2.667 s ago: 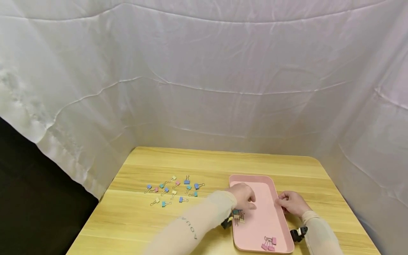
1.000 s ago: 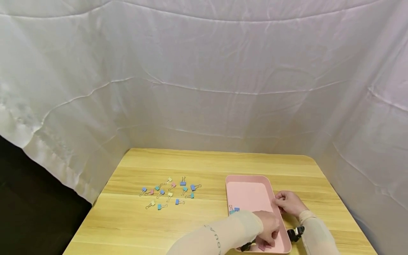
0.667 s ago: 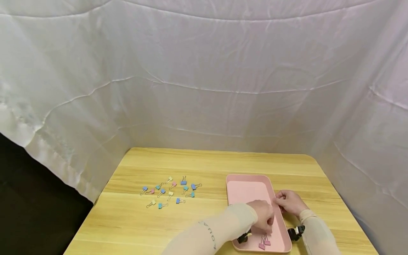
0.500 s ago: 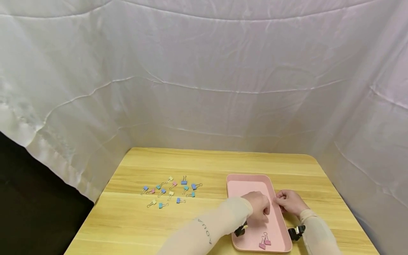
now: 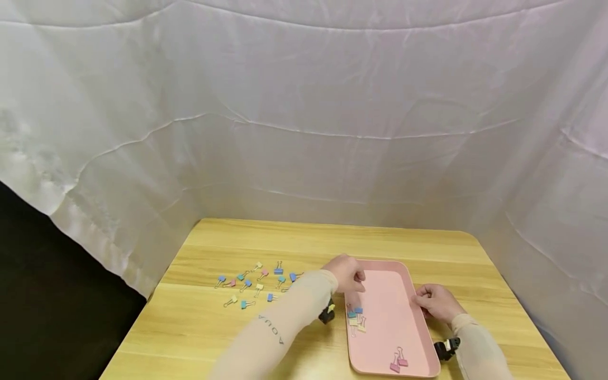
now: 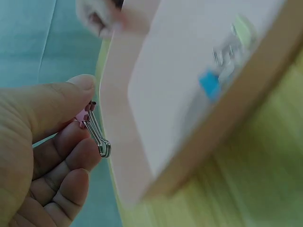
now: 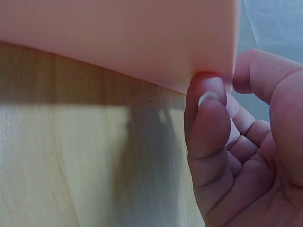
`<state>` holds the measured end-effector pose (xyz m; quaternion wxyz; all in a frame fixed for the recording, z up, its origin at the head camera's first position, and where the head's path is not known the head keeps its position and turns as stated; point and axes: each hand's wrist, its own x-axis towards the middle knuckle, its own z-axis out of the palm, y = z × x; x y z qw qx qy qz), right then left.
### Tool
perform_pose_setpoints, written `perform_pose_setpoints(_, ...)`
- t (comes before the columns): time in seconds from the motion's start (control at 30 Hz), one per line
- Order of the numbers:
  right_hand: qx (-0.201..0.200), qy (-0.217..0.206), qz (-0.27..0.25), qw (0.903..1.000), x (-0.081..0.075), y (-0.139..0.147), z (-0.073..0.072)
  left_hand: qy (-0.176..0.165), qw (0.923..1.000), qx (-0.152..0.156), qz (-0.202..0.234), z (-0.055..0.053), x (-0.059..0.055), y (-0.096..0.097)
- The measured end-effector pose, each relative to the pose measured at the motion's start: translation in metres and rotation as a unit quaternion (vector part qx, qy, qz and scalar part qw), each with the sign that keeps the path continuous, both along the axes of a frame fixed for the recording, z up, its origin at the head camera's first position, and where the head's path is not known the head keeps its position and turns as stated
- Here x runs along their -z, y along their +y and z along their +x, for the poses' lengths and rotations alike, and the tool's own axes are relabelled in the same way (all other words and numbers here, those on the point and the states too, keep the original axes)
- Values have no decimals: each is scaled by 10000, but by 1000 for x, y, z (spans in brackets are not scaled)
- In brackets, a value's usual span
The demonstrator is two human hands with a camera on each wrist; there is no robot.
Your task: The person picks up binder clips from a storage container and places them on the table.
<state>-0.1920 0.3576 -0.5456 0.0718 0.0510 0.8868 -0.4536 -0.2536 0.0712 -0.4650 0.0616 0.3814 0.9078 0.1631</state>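
Note:
My left hand point(image 5: 345, 273) is over the left rim of a pink tray point(image 5: 391, 309). Its thumb and fingers pinch a pink binder clip point(image 6: 98, 138), whose wire handles show in the left wrist view. On the opposite side, my right hand point(image 5: 439, 303) grips the tray's right wall between thumb and fingers; the right wrist view shows the fingers point(image 7: 208, 137) against its outer face. Two pink binder clips point(image 5: 395, 368) lie at the tray's near end. Blue, teal and yellow binder clips point(image 5: 353, 322) sit along its left side.
On the wooden table point(image 5: 304, 237), left of the tray, several loose binder clips point(image 5: 247, 285) in blue, teal, yellow and pink are scattered. My left forearm partly covers some of them. Pale curtains point(image 5: 332, 163) hang behind and beside the table.
At the tray's near end my left hand took one of three pink binder clips, then moved away and left to the rim. My right hand has kept its hold on the tray wall.

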Motion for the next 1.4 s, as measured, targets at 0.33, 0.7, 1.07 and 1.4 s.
perform_pose_setpoints(0.33, 36, -8, 21, 10000, 0, 4, -3, -141, 9965, -759, 337, -26, 2, -82)
perform_pose_setpoints(0.7, -34, 7, -87, 10000, -1, 3, -3, -699, 9835, -1603, 467, -24, 29, -157)
perform_pose_setpoints(1.07, -12, -19, 85, 10000, 0, 4, -6, -678, 9812, -1730, 524, 0, 41, -208)
perform_pose_setpoints(1.4, -32, -21, 138, 9999, 1, 6, -10, -508, 9785, -1893, 645, 25, 50, -249)
